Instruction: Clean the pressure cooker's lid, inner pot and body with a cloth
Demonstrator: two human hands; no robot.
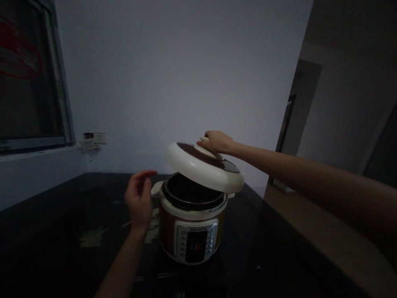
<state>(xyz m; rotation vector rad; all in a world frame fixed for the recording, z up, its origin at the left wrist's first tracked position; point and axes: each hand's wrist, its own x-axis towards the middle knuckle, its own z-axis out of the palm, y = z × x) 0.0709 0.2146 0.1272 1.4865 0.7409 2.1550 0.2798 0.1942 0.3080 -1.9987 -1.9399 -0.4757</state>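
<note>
An electric pressure cooker (166, 227) stands upright on a dark countertop, its control panel facing me. Its white lid (198, 169) is tilted above the pot, raised on the left and lower on the right. My right hand (218, 142) grips the handle on top of the lid. The dark inner pot (182, 194) shows beneath the lid; what is inside is too dark to tell. Beside the cooker's left side handle (157, 189) my left hand (140, 198) is held up with fingers apart, holding nothing.
The black countertop (56, 215) runs back to a pale wall (173, 74). Wall sockets (93, 141) sit at the back left, below a window (27, 74). On the right, past the counter's edge, lies a wooden-looking floor (310, 223).
</note>
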